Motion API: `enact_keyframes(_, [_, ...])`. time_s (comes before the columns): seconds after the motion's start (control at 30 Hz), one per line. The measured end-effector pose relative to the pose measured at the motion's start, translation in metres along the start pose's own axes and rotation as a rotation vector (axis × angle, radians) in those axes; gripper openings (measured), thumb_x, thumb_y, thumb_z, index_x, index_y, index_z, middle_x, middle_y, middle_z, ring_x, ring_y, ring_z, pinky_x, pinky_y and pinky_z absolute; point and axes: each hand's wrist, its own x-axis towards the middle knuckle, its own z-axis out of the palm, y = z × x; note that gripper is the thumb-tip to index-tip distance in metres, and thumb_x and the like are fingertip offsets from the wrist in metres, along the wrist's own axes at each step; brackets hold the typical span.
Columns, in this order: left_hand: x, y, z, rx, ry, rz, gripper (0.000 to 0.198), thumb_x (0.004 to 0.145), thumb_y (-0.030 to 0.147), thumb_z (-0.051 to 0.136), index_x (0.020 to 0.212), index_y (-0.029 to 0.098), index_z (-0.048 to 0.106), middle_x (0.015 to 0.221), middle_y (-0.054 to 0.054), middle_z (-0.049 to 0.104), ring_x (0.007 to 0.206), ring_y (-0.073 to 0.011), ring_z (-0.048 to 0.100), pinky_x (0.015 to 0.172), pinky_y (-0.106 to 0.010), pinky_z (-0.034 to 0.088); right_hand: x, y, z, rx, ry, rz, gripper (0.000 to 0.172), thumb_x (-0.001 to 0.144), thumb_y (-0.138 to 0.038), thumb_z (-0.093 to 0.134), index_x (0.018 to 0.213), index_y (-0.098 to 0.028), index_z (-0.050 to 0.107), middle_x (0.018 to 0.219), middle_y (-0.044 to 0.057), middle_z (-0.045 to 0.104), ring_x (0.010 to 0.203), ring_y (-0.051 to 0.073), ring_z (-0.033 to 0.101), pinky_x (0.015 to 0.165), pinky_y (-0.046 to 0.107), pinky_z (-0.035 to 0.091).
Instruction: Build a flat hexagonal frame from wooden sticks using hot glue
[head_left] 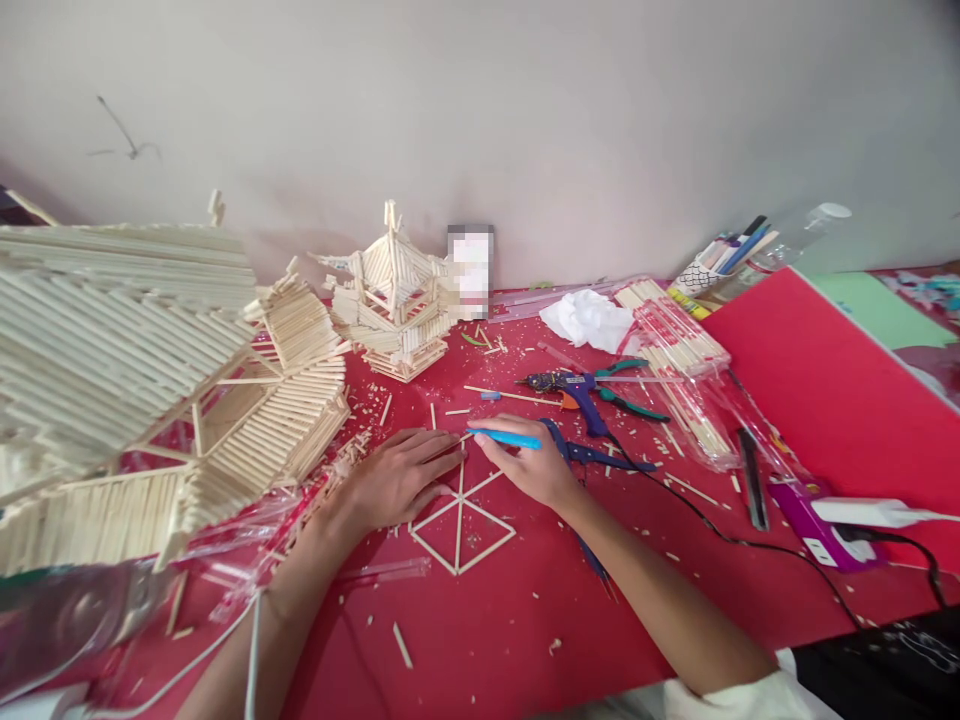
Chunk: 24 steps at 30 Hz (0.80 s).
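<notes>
The bright-blue, slim, pen-shaped tool (514, 440) is grasped by the fingers of the right hand (534, 470), and its narrow end is directed toward the left fingers. The fingers of the left hand (397, 480) are released and extended, palm down, at the upper left part of the flat spoked frame of pale wooden sticks (458, 552). This frame is laid on the red-surfaced desk (495, 640), below and between both sets of fingers, partly covered by them. The dark-blue glue gun with orange trigger (586, 398) is located beyond the right fingers, to the right. The tiered pagoda model of pale sticks (409, 335) is positioned beyond the left fingers; the large stick-built roof model (112, 340) is situated to their left.
</notes>
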Motion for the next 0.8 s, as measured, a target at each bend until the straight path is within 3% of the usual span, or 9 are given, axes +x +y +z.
enact_keyframes(0.07, [0.0003,0.0006,-0.0001,-0.009,0.002,0.003,0.045,0.105,0.036,0.048,0.147,0.022,0.054,0.15,-0.011,0.059,0.138,-0.0285,0.055,0.115,-0.048,0.045,-0.0004,0.0009,0.0003,-0.043,0.002,-0.012,0.018,0.095,-0.032,0.061,0.097,-0.025,0.077,0.101,0.006,0.08,0.095,0.023,0.075,0.087,0.036,0.059])
enact_keyframes(0.27, [0.0007,0.0012,-0.0002,-0.016,0.003,-0.003,0.044,0.105,0.036,0.049,0.147,0.022,0.055,0.149,-0.011,0.059,0.137,-0.0283,0.056,0.116,-0.049,0.044,-0.001,0.0013,0.0017,-0.119,-0.016,0.041,0.01,0.091,-0.031,0.063,0.091,-0.023,0.069,0.075,0.0,0.073,0.064,0.017,0.068,0.06,0.027,0.05])
enact_keyframes(0.8, [0.001,0.0015,-0.0022,-0.036,-0.006,-0.007,0.045,0.105,0.036,0.048,0.148,0.023,0.054,0.15,-0.012,0.059,0.137,-0.0295,0.056,0.115,-0.051,0.045,-0.0005,0.0053,0.0021,-0.129,-0.054,0.041,0.011,0.093,-0.035,0.063,0.089,-0.025,0.066,0.08,0.001,0.074,0.07,0.019,0.069,0.064,0.029,0.048])
